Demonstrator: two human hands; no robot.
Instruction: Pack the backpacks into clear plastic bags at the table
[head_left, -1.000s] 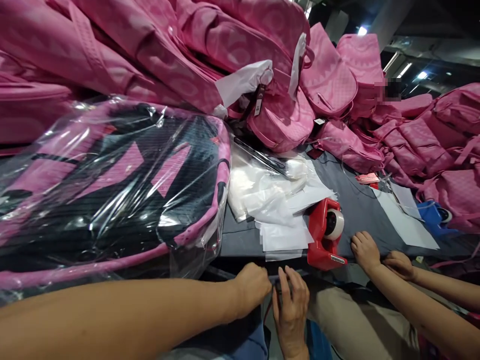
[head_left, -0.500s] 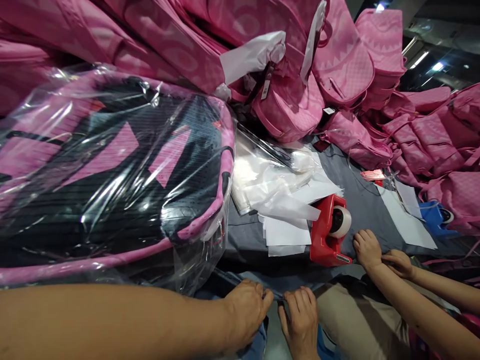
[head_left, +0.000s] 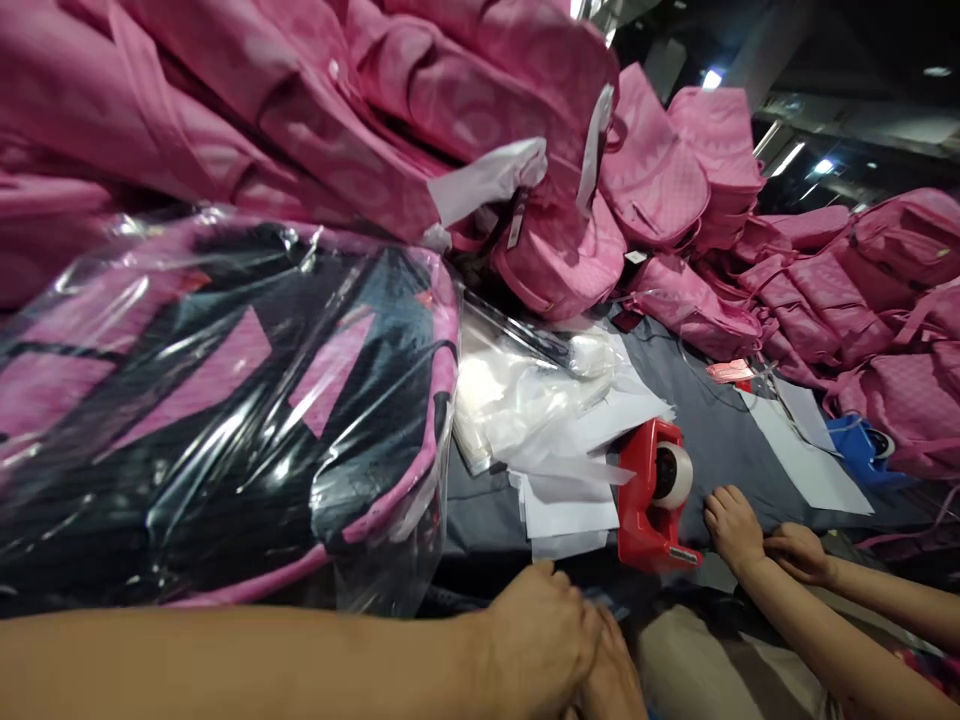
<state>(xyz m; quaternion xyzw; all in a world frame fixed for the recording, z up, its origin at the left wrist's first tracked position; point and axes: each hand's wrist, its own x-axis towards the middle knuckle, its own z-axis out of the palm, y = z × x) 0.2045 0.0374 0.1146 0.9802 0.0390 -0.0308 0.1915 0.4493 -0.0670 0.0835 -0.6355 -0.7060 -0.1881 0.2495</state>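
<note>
My left hand (head_left: 544, 640) lies curled at the front edge of the grey-covered table (head_left: 712, 420), resting over my right hand (head_left: 611, 685), which is mostly hidden beneath it. What either hand holds is hidden. Just left of them lies a pink and black backpack (head_left: 225, 400) wrapped in a clear plastic bag, its open end hanging over the table edge. A red tape dispenser (head_left: 652, 495) stands just beyond my hands, beside a heap of white sheets and clear bags (head_left: 555, 410).
A co-worker's two hands (head_left: 750, 530) rest on the table edge right of the red dispenser. Pink backpacks (head_left: 420, 110) are piled high along the back and right. A blue tape dispenser (head_left: 862, 445) and white paper (head_left: 810, 460) lie at the right.
My left hand has slid right and now covers my right hand; before, the two sat side by side pinching something at the table edge. The view tilted slightly.
</note>
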